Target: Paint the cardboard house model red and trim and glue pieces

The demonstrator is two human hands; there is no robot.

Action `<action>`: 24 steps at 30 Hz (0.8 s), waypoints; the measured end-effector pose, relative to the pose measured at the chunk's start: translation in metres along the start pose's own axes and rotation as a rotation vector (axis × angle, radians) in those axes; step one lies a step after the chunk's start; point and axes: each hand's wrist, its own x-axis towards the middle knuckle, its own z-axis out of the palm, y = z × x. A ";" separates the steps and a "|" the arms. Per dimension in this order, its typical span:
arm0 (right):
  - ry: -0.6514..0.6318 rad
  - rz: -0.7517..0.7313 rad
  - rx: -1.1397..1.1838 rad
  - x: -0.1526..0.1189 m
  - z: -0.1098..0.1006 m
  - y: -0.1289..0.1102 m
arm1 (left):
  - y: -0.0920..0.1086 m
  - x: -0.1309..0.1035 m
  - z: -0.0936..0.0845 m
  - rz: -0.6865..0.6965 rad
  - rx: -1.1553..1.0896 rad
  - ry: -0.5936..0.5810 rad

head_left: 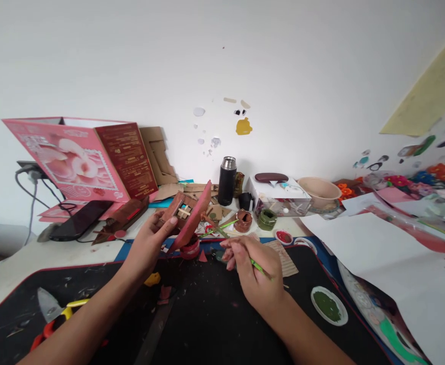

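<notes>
At left, a pink box (79, 162) of glossy printed card stands with its flaps spread, a flat black phone (81, 220) before it; nearer, scissors (48, 305) with a metal blade and red and yellow plastic handles lie partly behind the left forearm. The left hand (151, 238) is closed on a small model house (195, 220), thumb on the wall and fingers behind, and holds it tilted above the far edge of a black mat (214, 309). The model is angular: a brown box-like wall has a square window opening crossed by pale strips — bluish colour shows within — and a broad flat slab, painted dull red, runs steeply along its right side. A jar of red paint (190, 250) sits below, partly hidden by the slab. The right hand (250, 268) has its fingers clamped on a slender brush (260, 267) with a green handle, directed toward the model; whether the tip touches cannot be told. Beyond stand jars of brown paint (243, 221) and green paint (267, 219), both smeared outside. Farther right lie ridged corrugated cardboard (285, 258), a shallow round white lid (343, 315) holding thick green paint, and smooth white paper (382, 263).
</notes>
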 end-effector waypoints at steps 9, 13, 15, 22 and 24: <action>0.038 0.024 -0.007 0.001 -0.006 0.004 | -0.002 0.001 -0.003 0.017 0.147 -0.015; 0.047 0.031 0.012 0.001 -0.006 0.005 | -0.002 0.001 -0.002 0.013 0.180 -0.010; 0.057 0.020 0.012 0.001 -0.006 0.006 | -0.001 0.001 -0.001 0.020 0.178 -0.012; 0.079 0.022 -0.010 0.004 -0.008 0.008 | -0.003 0.002 -0.005 0.006 0.193 -0.025; 0.089 0.036 -0.011 0.004 -0.009 0.007 | -0.006 0.002 -0.007 -0.018 0.198 -0.022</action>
